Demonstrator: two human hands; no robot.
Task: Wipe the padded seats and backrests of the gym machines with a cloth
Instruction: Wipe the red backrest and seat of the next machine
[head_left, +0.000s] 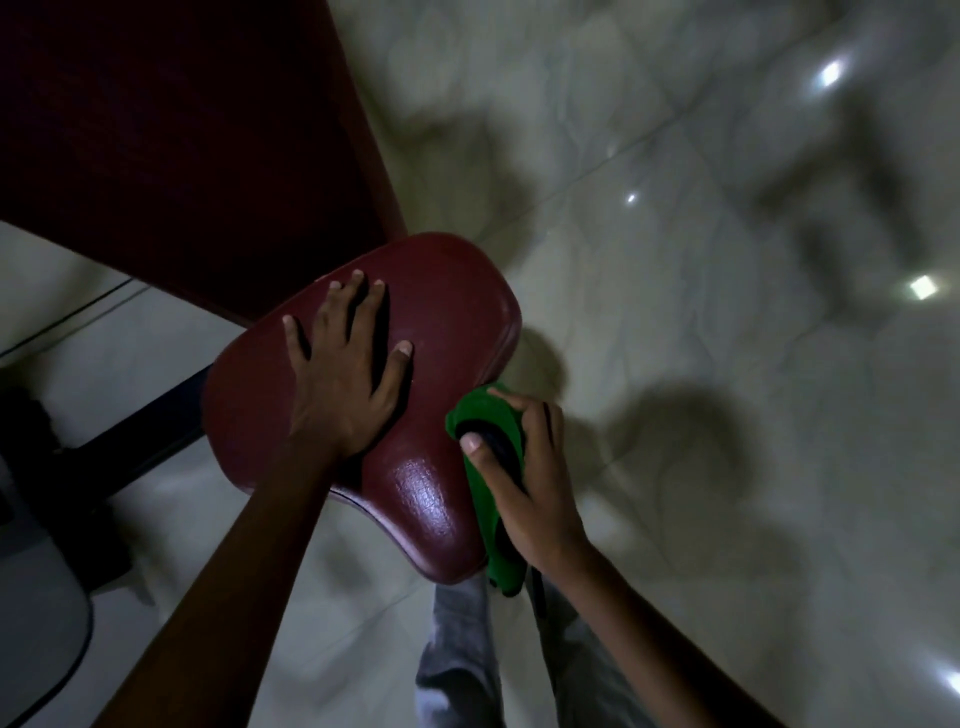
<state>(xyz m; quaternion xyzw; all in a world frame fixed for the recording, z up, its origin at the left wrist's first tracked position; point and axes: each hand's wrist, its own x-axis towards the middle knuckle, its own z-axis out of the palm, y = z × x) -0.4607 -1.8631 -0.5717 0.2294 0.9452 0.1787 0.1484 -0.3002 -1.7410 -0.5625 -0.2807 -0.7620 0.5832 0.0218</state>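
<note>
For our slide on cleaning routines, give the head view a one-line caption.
Left hand pressed flat on the maroon padded seat; right hand grips a green cloth at its edge.

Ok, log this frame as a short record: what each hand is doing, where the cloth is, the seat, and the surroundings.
left hand: left hand lies flat, fingers spread, on top of the seat
right hand: right hand grips the cloth at the seat's right edge
cloth: green cloth, bunched, pressed against the seat's side
seat: dark red padded seat, glossy near its front
backrest: dark red backrest above the seat, untouched
floor: pale glossy tile floor with light reflections
</note>
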